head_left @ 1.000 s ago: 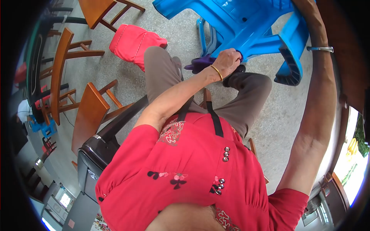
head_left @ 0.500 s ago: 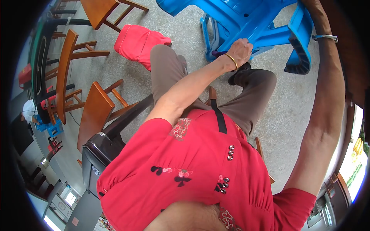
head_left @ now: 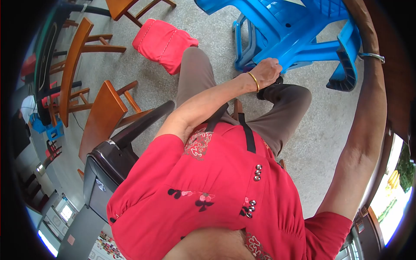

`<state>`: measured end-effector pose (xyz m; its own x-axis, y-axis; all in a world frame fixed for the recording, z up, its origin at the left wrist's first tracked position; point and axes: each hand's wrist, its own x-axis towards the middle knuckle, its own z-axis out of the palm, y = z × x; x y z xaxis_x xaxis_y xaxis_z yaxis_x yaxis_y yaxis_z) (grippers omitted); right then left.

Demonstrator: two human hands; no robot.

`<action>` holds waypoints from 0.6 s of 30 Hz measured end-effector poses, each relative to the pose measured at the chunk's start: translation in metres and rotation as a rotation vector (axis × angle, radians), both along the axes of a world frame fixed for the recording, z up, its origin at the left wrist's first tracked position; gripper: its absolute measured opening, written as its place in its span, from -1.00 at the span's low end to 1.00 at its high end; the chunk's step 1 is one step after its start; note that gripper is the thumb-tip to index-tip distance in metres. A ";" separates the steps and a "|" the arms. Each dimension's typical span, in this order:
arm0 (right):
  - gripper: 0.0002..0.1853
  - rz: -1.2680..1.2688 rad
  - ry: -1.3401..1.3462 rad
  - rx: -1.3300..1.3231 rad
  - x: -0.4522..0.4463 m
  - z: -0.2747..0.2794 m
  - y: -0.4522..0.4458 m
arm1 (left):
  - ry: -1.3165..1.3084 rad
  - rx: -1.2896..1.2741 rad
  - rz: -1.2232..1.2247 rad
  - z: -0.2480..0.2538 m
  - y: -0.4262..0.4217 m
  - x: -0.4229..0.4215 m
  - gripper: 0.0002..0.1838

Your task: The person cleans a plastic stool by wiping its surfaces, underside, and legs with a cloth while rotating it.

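Note:
My left hand (head_left: 267,73), with a gold bangle at its wrist, is closed at the near edge of a blue plastic chair or stool (head_left: 277,39). Its fingers curl away from view. A small purple thing (head_left: 248,68) shows just behind the hand; whether I grip it, I cannot tell. The blue piece lies tilted, legs splayed, with another blue frame beneath it. On the right, my right arm stretches up along the blue piece, a silver bangle at the wrist. My right hand (head_left: 356,9) runs out at the top edge, its fingers hidden.
A pink-red cushioned stool (head_left: 162,43) stands beyond my left knee. Wooden chairs (head_left: 104,117) and a dark armrest (head_left: 138,123) crowd the left side. A brown wooden surface (head_left: 392,52) borders the right. A person in a white top (head_left: 28,106) is far left.
My left hand has shifted toward me and left along the edge of the blue piece. The blue piece now appears lower and farther right in view. The right arm stays extended.

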<state>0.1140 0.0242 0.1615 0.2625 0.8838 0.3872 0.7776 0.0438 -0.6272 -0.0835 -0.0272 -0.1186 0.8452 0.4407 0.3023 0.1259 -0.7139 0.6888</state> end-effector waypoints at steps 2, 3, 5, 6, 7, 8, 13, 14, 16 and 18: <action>-0.48 0.699 0.106 -0.037 0.004 0.016 0.017 | 0.040 0.010 -0.008 0.000 0.006 0.012 -0.89; -0.48 0.707 0.107 -0.040 -0.003 0.017 0.019 | 0.039 0.006 -0.001 0.000 0.009 0.018 -0.89; -0.48 0.519 0.260 -0.131 -0.013 0.023 0.016 | 0.026 0.036 -0.008 0.000 0.016 0.032 -0.83; -0.48 0.524 0.256 -0.136 -0.030 0.024 0.012 | 0.022 0.033 -0.001 0.000 0.019 0.040 -0.83; -0.48 0.280 0.159 -0.046 -0.055 0.021 0.007 | 0.050 0.045 -0.011 0.000 0.022 0.046 -0.82; -0.49 0.036 0.063 0.045 -0.067 0.019 0.006 | 0.080 0.058 -0.023 0.001 0.024 0.052 -0.81; -0.43 0.222 0.134 -0.163 -0.018 0.023 0.019 | 0.132 -0.002 0.087 -0.002 0.034 0.067 -0.85; -0.41 0.241 0.182 -0.199 -0.011 0.022 0.021 | 0.149 -0.050 0.137 -0.002 0.035 0.067 -0.86; -0.39 0.300 0.213 -0.176 -0.025 0.030 0.014 | -0.013 -0.291 0.132 0.017 0.038 0.049 -0.88; -0.37 0.364 0.270 -0.155 -0.031 0.022 0.012 | -0.212 -0.522 0.113 0.035 0.030 0.034 -0.86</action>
<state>0.0829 0.0364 0.1835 -0.0019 0.9789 0.2044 0.5374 0.1734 -0.8253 -0.0495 0.0029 -0.0833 0.7286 0.6613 0.1783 0.0025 -0.2629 0.9648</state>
